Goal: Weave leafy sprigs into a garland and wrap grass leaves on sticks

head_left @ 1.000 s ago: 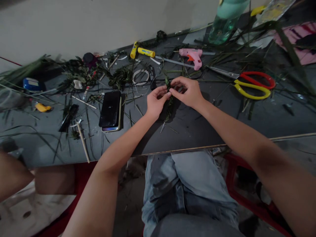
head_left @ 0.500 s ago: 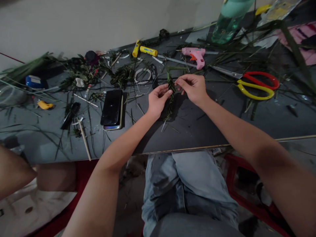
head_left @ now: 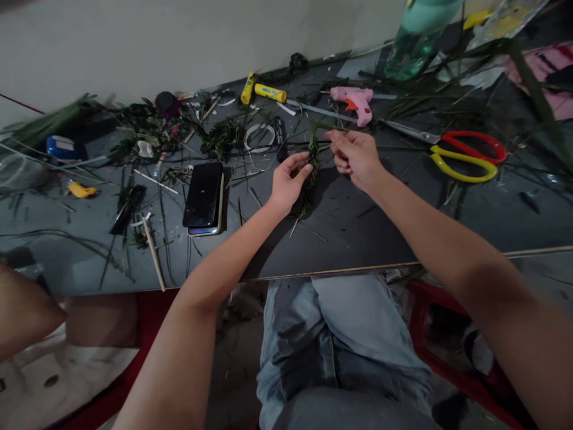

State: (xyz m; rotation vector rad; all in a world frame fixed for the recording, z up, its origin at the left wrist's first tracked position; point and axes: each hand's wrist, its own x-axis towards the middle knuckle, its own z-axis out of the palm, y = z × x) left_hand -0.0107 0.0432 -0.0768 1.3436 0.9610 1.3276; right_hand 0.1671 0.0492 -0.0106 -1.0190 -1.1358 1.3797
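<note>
A dark green braid of leaf strips [head_left: 312, 173] stands over the table near its front, its lower end thin and frayed. My left hand [head_left: 289, 180] pinches the braid from the left between thumb and fingers. To the right, my right hand [head_left: 356, 156] is closed, thumb against forefinger, on a thin leaf strip [head_left: 329, 145] that runs from the braid's upper part. Behind my hands lie a pink glue gun [head_left: 353, 100] and a black marker [head_left: 280, 137]. Scissors with red and yellow handles [head_left: 465, 156] rest right of my right hand.
Two stacked phones [head_left: 203, 197] lie left of my left arm. Yellow glue sticks [head_left: 270, 92], a coil of white wire [head_left: 259, 138] and heaps of leaf strips [head_left: 221, 136] spread along the back. A green bottle [head_left: 409, 45] stands back right. Another person's arm [head_left: 27, 313] shows at lower left.
My right hand has moved slightly right and away from the braid, drawing the strip out and curling its fingers more. The braid has tilted a little, its top shifting right.
</note>
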